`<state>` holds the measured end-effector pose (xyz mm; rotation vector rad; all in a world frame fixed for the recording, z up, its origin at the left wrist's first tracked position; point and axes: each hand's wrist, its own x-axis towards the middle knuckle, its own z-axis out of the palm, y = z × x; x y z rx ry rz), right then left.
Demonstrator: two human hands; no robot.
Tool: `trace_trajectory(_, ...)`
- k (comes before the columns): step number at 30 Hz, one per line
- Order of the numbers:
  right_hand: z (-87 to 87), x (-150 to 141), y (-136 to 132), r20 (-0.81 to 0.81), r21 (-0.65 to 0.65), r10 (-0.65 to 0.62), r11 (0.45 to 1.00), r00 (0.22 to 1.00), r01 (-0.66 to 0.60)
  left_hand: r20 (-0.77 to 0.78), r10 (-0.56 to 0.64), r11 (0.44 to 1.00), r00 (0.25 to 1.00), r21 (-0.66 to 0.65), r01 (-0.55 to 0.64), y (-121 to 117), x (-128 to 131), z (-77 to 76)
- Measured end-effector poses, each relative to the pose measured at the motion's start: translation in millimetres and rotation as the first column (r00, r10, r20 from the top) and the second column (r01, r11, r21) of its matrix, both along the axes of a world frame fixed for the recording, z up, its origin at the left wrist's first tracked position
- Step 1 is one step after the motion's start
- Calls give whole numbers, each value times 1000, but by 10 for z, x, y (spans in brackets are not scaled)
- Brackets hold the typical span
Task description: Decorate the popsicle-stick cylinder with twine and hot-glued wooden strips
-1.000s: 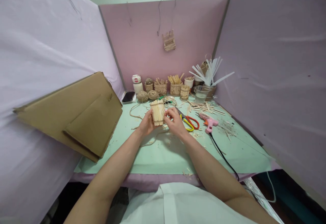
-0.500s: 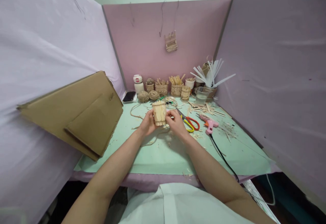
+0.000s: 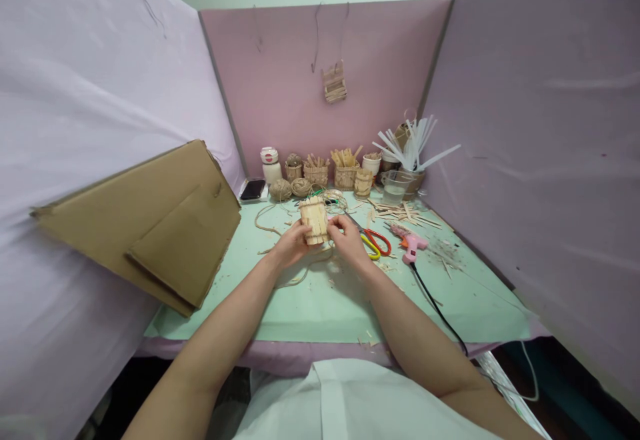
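Observation:
A small cup made of pale wooden sticks, with a band around its top and bottom, is held up over the middle of the table. My left hand is closed around its lower left side. At the cup's right edge, my right hand has its fingertips pinched together; whatever lies between them is too small to make out. Just right of that hand lie scissors with red and yellow handles. A pink glue gun rests farther right.
A cardboard panel leans at the left. Twine balls, stick-filled baskets, a clear cup and white glue sticks line the back. Loose wood strips and a black cord lie on the right.
The cup has tilted slightly and turned a little in my left hand. My right hand has shifted very slightly right, its fingers still pinched at the cup's edge.

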<state>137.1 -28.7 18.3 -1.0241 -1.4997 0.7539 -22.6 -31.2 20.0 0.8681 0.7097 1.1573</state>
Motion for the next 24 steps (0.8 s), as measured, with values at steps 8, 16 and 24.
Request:
trace_trajectory(8,22,-3,-37,-4,126,26,992,1000,-26,-17,9,999,1000,-39,-9,35,-30,-35)
trace_trajectory(16,21,-6,-81,167,176,93,977,982,-123,-58,27,999,998,-17,-28,57,-52,-110)
trace_trajectory(24,54,0,-140,260,214,118,961,958,-176,-132,6,1000,991,-2,-6,18,-35,-60)
